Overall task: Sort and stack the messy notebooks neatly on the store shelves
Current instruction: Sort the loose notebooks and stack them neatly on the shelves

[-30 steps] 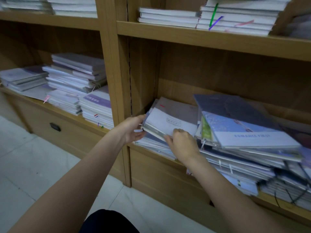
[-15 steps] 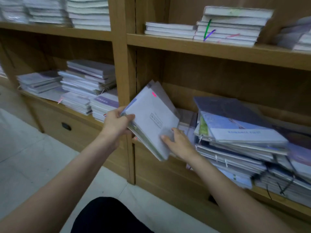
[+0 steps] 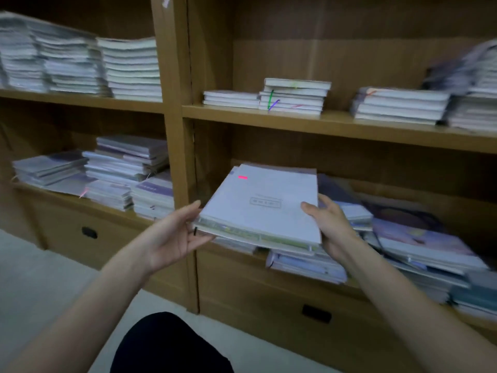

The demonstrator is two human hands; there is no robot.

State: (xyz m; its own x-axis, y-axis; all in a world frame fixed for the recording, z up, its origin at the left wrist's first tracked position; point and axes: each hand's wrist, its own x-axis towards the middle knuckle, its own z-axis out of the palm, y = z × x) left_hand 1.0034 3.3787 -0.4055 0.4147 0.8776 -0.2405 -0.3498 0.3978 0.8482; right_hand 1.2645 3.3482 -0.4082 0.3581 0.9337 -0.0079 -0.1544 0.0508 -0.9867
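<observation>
Hands hold a bundle [image 3: 262,204] of notebooks flat in front of the divider [image 3: 174,130], off the shelf [image 3: 336,125]. Left hand [image 3: 172,238] cups its left edge, fingers curled beneath; right hand [image 3: 329,227] grips its right edge, thumb on top. Messy pile [image 3: 403,246] lies right of the divider, below the bundle.

Dim indoor light, shadowed shelf recesses, edges blurred, perhaps by motion
</observation>
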